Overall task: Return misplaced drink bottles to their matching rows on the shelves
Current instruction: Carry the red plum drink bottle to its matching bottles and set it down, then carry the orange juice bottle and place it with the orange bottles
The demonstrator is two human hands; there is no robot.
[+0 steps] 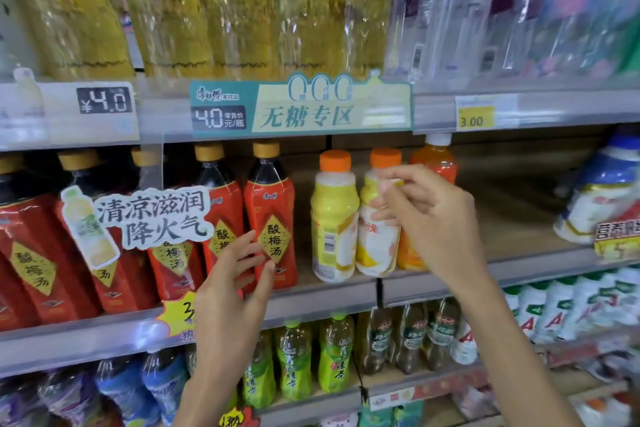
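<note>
On the middle shelf stand two yellow-and-white bottles with orange caps, one [334, 215] to the left and one [375, 239] to the right. My right hand [429, 215] is in front of the right one, fingertips on its shoulder, not clearly gripping. An orange drink bottle [434, 159] with a white cap stands behind my right hand. Left of them runs a row of red-labelled dark plum drink bottles [272, 218]. My left hand [235, 274] hovers open in front of the rightmost red bottles, fingers spread, holding nothing.
The top shelf holds yellow tea bottles [239, 10] and clear soda water bottles [478, 10]. A white-and-blue bottle [602, 191] stands at the middle shelf's far right, bare shelf board [512, 211] beside it. Green tea bottles [294, 360] fill the lower shelf. A paper promo sign [152, 215] hangs on the left.
</note>
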